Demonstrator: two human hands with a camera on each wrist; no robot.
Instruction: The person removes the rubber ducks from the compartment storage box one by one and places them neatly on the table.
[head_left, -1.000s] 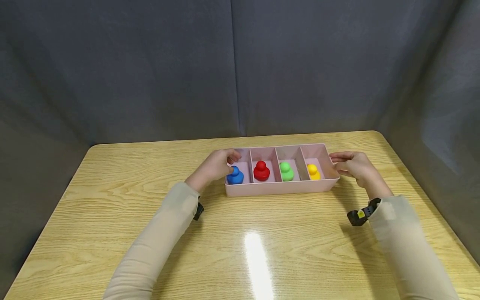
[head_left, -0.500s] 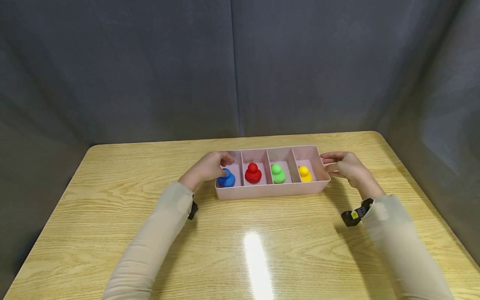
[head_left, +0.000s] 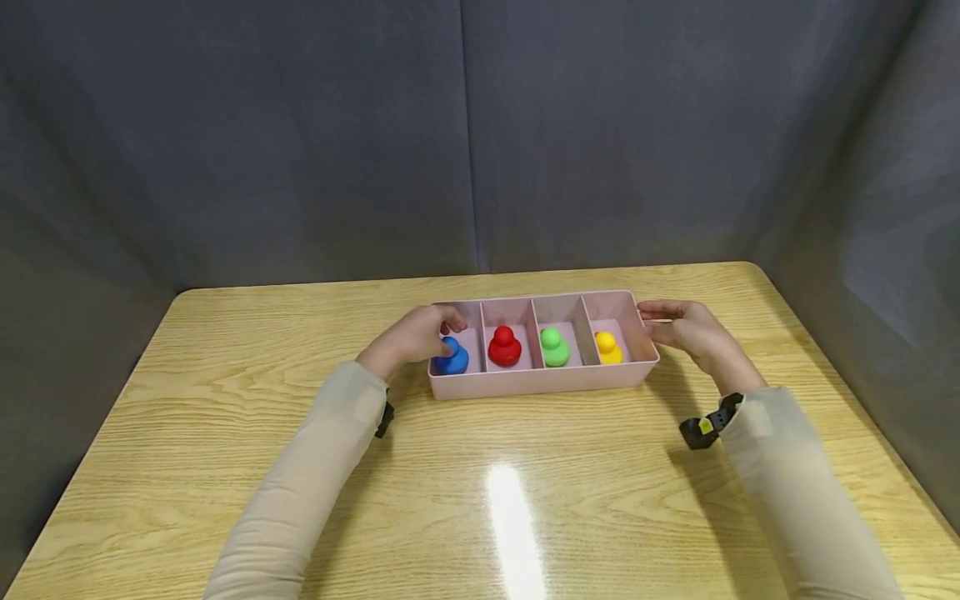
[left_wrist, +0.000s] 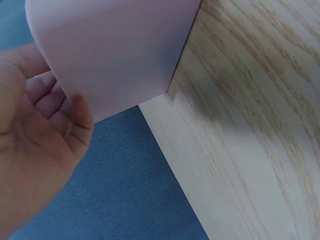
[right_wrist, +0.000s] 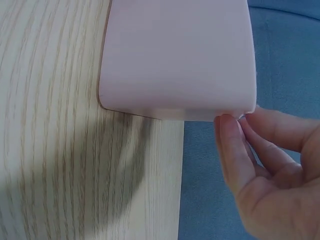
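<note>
— Fingers of my left hand (head_left: 415, 335) curl over the pink tray's (head_left: 540, 382) left end, beside the blue duck (head_left: 452, 357).
— And right?
— My right hand (head_left: 688, 330) pinches the other end, past the yellow duck (head_left: 607, 347). Tray sits mid-worktop (head_left: 225, 400).

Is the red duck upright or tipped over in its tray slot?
Upright: the red duck sits head up in the pink tray, second compartment from the left.

Wooden table (head_left: 225, 433) with pale oak grain and rounded far corners; a bright glare of overhead light (head_left: 513, 525) lies on its near middle. Grey-blue fabric backdrop (head_left: 300, 142) encloses the table on three sides; a vertical seam (head_left: 469, 133) runs down its rear panel.
</note>
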